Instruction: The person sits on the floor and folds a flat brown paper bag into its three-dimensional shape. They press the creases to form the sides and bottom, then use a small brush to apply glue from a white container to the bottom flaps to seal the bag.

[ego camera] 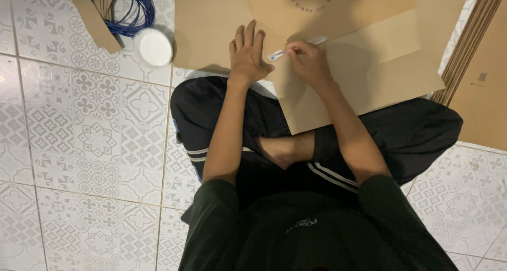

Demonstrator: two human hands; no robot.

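I sit cross-legged on a patterned tile floor with a large brown paper sheet (369, 54) spread over my knees. My left hand (247, 52) lies flat on the paper, fingers apart, pressing it down. My right hand (308, 62) is closed around a thin white stick-like tool (296, 48), its tip resting on the paper just right of my left thumb. A folded flap of the paper (380, 41) lies to the right of my right hand.
A round white lid or container (153, 46) stands on the tiles at the upper left, beside a coil of blue cord (132, 9) and a strip of brown card (92, 17). A stack of brown sheets (475, 49) lies at the right.
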